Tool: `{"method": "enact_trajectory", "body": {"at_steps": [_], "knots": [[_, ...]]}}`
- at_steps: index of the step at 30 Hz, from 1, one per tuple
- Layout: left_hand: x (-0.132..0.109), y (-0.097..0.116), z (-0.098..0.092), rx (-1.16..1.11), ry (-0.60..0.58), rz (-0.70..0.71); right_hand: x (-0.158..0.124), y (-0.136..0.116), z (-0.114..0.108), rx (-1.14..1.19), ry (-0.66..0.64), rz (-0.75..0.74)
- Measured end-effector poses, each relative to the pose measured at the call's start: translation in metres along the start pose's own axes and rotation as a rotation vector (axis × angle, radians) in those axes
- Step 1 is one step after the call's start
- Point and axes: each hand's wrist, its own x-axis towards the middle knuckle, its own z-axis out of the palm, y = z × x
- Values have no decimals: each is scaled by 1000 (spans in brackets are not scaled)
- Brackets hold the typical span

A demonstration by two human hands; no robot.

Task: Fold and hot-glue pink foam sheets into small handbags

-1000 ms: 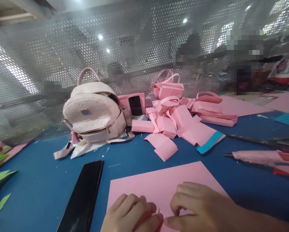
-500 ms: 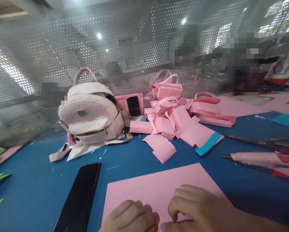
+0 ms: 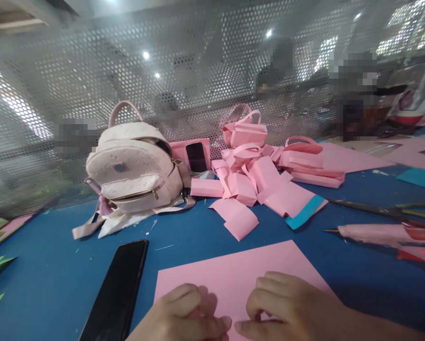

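A large sheet of pink paper (image 3: 230, 272) lies on the blue table in front of me, its near edge out of sight below the frame. My left hand (image 3: 189, 312) rests on its lower left part, fingers curled and thumb pointing inward. Opposite it, my right hand (image 3: 283, 303) also has bent fingers, with the thumb stretched toward the left thumb. The two thumb tips are close together over the paper. Both hands are closed against the sheet; exactly what lies beneath the fingers is partly hidden.
A black phone (image 3: 116, 289) lies left of the sheet. Behind are a cream backpack (image 3: 134, 166), a propped phone (image 3: 196, 157) and a heap of folded pink paper pieces (image 3: 248, 175). Scissors (image 3: 379, 207) and a pink glue gun (image 3: 379, 232) lie right. Perforated metal panelling (image 3: 198, 61) stands behind.
My left hand has turned and risen slightly, so its thumb now shows, pointing toward the right thumb. My right hand stays nearly in place on the sheet.
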Motion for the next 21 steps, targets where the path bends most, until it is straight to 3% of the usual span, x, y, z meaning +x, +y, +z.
{"method": "enact_trajectory", "body": {"at_steps": [5,8,9,10,12,17,21], "knots": [[0,1,14,241,76,181,2,0,-2,-41,-45,-2],[-2,3,17,318,170,209,4,-2,-1,-38,-51,9],[-4,3,15,307,177,174,4,-3,-2,-32,-58,17],[-5,2,12,241,91,194,4,-4,-3,-24,-62,22],[-6,2,5,27,-73,-8,4,-6,-5,-10,-78,25],[-2,8,-2,-200,-175,-438,2,-7,-11,20,-89,27],[1,19,6,-219,-251,-561,0,-6,-15,139,-139,124]]}}
